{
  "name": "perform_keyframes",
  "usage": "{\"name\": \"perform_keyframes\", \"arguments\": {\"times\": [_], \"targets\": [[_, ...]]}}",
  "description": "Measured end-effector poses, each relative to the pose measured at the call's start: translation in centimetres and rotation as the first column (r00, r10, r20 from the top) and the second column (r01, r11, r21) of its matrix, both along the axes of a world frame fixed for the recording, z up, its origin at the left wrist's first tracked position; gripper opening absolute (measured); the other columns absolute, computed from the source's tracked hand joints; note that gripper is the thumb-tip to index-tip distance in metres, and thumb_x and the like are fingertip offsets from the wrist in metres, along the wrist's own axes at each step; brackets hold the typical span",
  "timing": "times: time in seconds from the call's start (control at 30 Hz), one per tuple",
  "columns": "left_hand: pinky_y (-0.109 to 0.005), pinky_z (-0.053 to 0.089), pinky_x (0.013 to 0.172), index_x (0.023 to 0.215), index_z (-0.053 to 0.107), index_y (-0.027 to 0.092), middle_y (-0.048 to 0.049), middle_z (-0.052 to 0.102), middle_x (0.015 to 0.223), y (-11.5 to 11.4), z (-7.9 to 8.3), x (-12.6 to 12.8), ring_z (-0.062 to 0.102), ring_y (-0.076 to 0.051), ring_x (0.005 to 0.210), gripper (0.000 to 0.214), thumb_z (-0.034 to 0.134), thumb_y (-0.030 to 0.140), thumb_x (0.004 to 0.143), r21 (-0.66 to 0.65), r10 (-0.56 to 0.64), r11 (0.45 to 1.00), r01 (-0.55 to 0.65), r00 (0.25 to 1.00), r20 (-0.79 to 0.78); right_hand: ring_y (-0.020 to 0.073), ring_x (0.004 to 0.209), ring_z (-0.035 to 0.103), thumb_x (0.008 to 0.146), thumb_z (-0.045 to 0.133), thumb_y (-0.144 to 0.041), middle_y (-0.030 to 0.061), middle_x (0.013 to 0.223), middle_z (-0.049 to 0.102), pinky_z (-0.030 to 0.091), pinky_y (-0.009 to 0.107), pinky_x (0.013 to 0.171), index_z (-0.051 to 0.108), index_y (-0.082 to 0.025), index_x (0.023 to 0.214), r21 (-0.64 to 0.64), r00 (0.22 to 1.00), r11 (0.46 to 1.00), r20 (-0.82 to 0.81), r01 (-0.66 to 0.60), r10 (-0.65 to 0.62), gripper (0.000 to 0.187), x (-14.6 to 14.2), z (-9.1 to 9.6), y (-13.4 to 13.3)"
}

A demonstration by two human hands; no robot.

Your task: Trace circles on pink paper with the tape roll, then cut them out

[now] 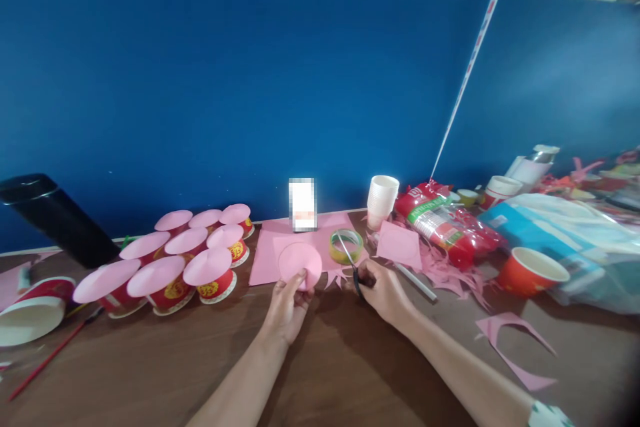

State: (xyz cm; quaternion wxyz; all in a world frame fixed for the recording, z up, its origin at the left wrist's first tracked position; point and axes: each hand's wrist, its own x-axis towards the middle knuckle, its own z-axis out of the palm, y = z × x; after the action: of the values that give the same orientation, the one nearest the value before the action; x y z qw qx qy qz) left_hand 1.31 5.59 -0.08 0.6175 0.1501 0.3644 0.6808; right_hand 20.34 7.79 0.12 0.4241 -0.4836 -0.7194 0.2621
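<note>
My left hand [287,303] pinches a round pink paper disc [299,263] and holds it up just above the brown table [150,367]. My right hand [383,290] is closed around the handles of a pair of scissors [347,257], blades pointing up and away toward a roll of yellow-green tape [346,246]. Beneath and behind the disc lies a sheet of pink paper [267,250]. Pink offcuts lie between the two hands.
Several red paper cups capped with pink discs [177,260] stand at the left. A tipped cup [33,310] and a black cylinder [55,217] lie far left. White cups [383,200], a red packet [443,223], a pen [415,282], a red cup [530,270], pink scraps [515,347] crowd the right.
</note>
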Motion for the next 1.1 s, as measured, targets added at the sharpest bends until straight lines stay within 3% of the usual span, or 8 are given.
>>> {"name": "perform_keyframes", "arguments": {"times": [0.2, 0.33, 0.43, 0.57, 0.7, 0.83, 0.97, 1.1], "targets": [[-0.018, 0.040, 0.046, 0.059, 0.061, 0.012, 0.0021, 0.058, 0.051, -0.3, -0.2, 0.2, 0.051, -0.007, 0.047, 0.020, 0.076, 0.022, 0.053, 0.127, 0.175, 0.982, -0.143, 0.941, -0.288, 0.0132, 0.055, 0.050, 0.071, 0.062, -0.032, -0.0027, 0.061, 0.055, 0.033, 0.022, 0.052, 0.050, -0.020, 0.073, 0.030, 0.961, 0.998, 0.273, -0.048, 0.038, 0.017, -0.7, 0.6, -1.3], [-0.021, 0.042, 0.050, 0.074, 0.065, 0.013, 0.0007, 0.063, 0.060, 0.2, -0.7, -0.7, 0.054, -0.010, 0.052, 0.022, 0.071, 0.027, 0.058, 0.192, 0.361, 0.932, -0.306, 0.825, -0.435, 0.0166, 0.067, 0.055, 0.067, 0.066, -0.030, 0.0000, 0.073, 0.060, 0.035, 0.023, 0.059, 0.053, -0.020, 0.077, 0.035, 0.904, 0.996, 0.424, -0.077, 0.055, 0.020, -0.7, 1.3, -2.0], [-0.024, 0.045, 0.053, 0.082, 0.066, 0.013, -0.0020, 0.065, 0.065, 0.4, -0.8, -1.5, 0.057, -0.013, 0.056, 0.028, 0.068, 0.032, 0.062, 0.204, 0.426, 0.903, -0.378, 0.731, -0.533, 0.0199, 0.079, 0.054, 0.064, 0.067, -0.025, 0.0031, 0.080, 0.060, 0.035, 0.025, 0.065, 0.055, -0.019, 0.080, 0.047, 0.844, 0.993, 0.533, -0.105, 0.064, 0.021, -0.4, 2.1, -2.3], [-0.027, 0.048, 0.058, 0.075, 0.067, 0.010, -0.0071, 0.067, 0.065, -0.1, -0.4, -1.4, 0.062, -0.019, 0.061, 0.028, 0.063, 0.036, 0.067, 0.243, 0.395, 0.910, -0.336, 0.528, -0.751, 0.0223, 0.087, 0.052, 0.064, 0.065, -0.022, 0.0050, 0.085, 0.060, 0.036, 0.026, 0.070, 0.057, -0.018, 0.085, 0.018, 0.726, 0.977, 0.672, -0.213, 0.146, 0.022, -0.4, 3.4, -2.8], [-0.028, 0.049, 0.064, 0.081, 0.067, 0.009, -0.0114, 0.069, 0.073, -0.9, -0.1, -0.5, 0.065, -0.023, 0.070, 0.031, 0.060, 0.037, 0.070, 0.333, 0.393, 0.916, -0.222, 0.335, -0.856, 0.0266, 0.092, 0.051, 0.068, 0.064, -0.027, 0.0102, 0.094, 0.061, 0.038, 0.031, 0.073, 0.053, -0.014, 0.106, 0.027, 0.627, 0.972, 0.768, -0.232, 0.128, 0.041, -1.4, 4.0, -3.6], [-0.027, 0.048, 0.060, 0.077, 0.067, 0.011, -0.0098, 0.068, 0.067, -0.9, -0.3, -0.3, 0.064, -0.022, 0.064, 0.028, 0.057, 0.036, 0.072, 0.372, 0.391, 0.919, -0.132, 0.183, -0.902, 0.0303, 0.098, 0.050, 0.073, 0.063, -0.032, 0.0138, 0.096, 0.062, 0.038, 0.035, 0.079, 0.062, -0.014, 0.092, 0.055, 0.571, 0.981, 0.819, -0.185, 0.062, 0.026, -2.8, 3.8, -4.1], [-0.026, 0.048, 0.061, 0.078, 0.067, 0.011, -0.0104, 0.069, 0.070, -0.5, -0.6, -0.6, 0.065, -0.022, 0.067, 0.027, 0.056, 0.035, 0.073, 0.366, 0.384, 0.921, -0.132, 0.157, -0.910, 0.0231, 0.081, 0.058, 0.073, 0.063, -0.030, 0.0091, 0.085, 0.065, 0.039, 0.027, 0.067, 0.064, -0.014, 0.085, -0.109, 0.605, 0.959, 0.756, -0.264, 0.252, 0.019, -2.7, 4.2, -3.9], [-0.027, 0.049, 0.063, 0.079, 0.067, 0.009, -0.0123, 0.069, 0.072, -0.3, -0.6, -0.7, 0.065, -0.024, 0.071, 0.029, 0.056, 0.035, 0.073, 0.327, 0.358, 0.925, -0.196, 0.155, -0.921, 0.0150, 0.067, 0.059, 0.069, 0.066, -0.023, -0.0008, 0.073, 0.064, 0.037, 0.020, 0.056, 0.063, -0.018, 0.090, -0.285, 0.642, 0.844, 0.553, -0.454, 0.532, 0.022, -1.8, 5.3, -3.1]]}}
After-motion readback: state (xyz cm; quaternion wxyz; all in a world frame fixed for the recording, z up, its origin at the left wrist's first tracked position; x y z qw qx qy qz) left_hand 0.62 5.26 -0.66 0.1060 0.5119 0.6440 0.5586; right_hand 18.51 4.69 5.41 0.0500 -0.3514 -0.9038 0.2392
